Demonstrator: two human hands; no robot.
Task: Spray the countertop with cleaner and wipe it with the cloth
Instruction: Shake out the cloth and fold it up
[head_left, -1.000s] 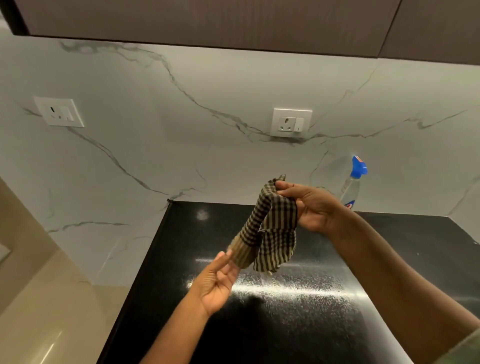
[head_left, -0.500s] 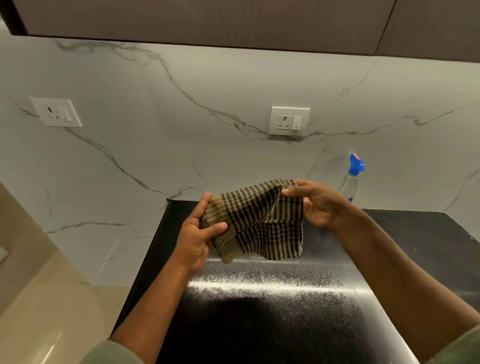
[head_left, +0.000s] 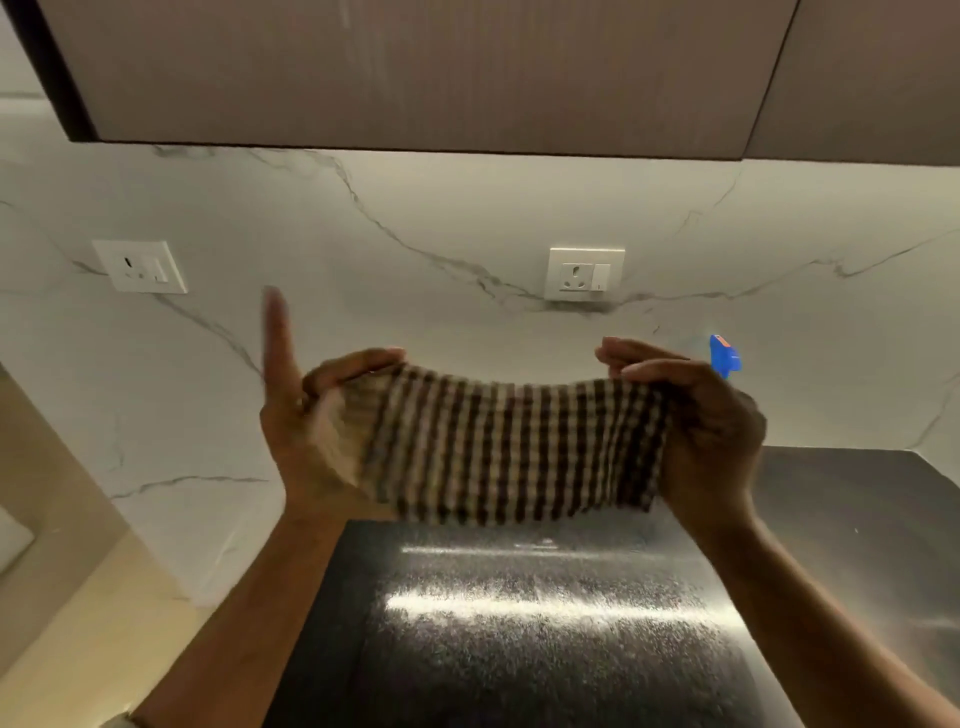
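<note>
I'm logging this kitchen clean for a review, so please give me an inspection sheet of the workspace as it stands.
Surface: black countertop, speckled with droplets in front.
Job's things: checked cloth held stretched above the countertop; spray bottle, only its blue top visible behind the right hand.
Clutter: nothing seen.
Grippers: left hand and right hand each grip a cloth end.
Cables: nothing seen.
Surroundings: marble wall, two sockets, cabinet overhead.

cloth (head_left: 511, 447): woven, checked | countertop (head_left: 519, 649): glossy blk stone, speckled
</note>
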